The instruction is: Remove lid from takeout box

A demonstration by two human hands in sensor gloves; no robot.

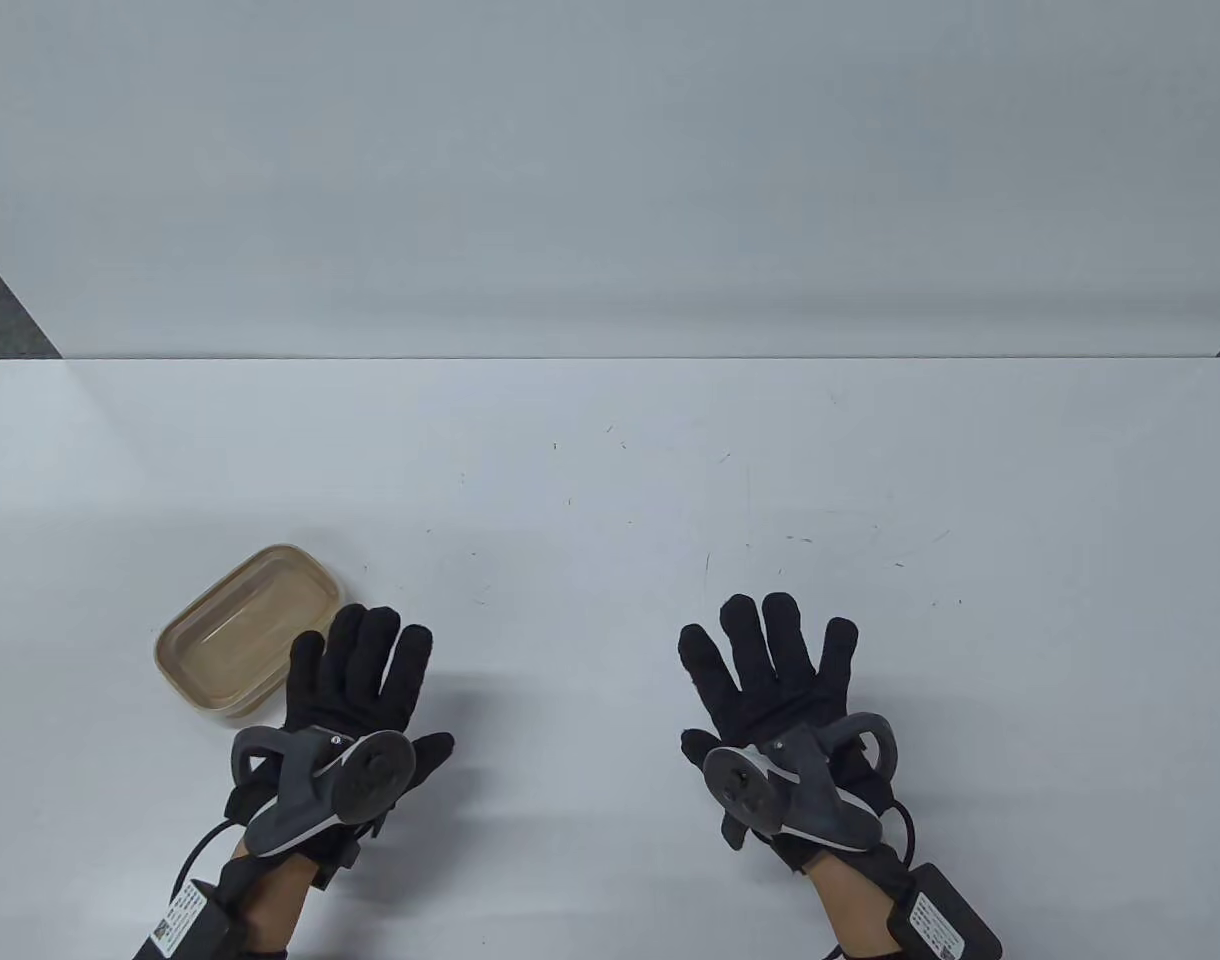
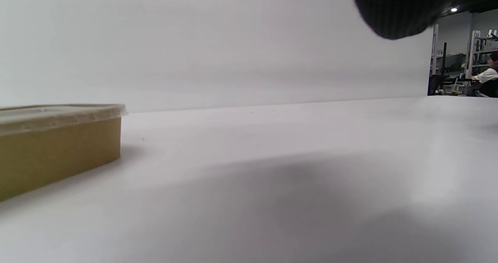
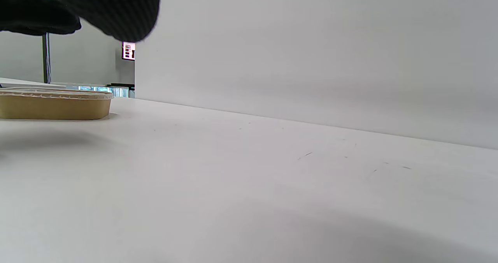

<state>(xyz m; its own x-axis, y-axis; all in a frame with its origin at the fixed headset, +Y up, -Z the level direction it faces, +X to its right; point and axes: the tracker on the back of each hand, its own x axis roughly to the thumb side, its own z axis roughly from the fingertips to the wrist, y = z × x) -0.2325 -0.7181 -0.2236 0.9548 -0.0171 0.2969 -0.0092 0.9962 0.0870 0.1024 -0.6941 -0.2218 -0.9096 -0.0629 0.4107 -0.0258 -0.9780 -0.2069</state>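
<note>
A tan takeout box (image 1: 242,632) with a clear lid (image 1: 250,620) on it sits on the white table at the left front. It also shows in the left wrist view (image 2: 54,146) and in the right wrist view (image 3: 54,105), lid (image 3: 58,93) in place. My left hand (image 1: 355,665) lies flat and open just right of the box, its outer fingers overlapping the box's near corner in the table view. My right hand (image 1: 770,660) lies flat with fingers spread, far to the right of the box, holding nothing.
The white table (image 1: 610,480) ends at a far edge against a white backdrop (image 1: 610,170). Faint scuff marks dot the middle and right of the table.
</note>
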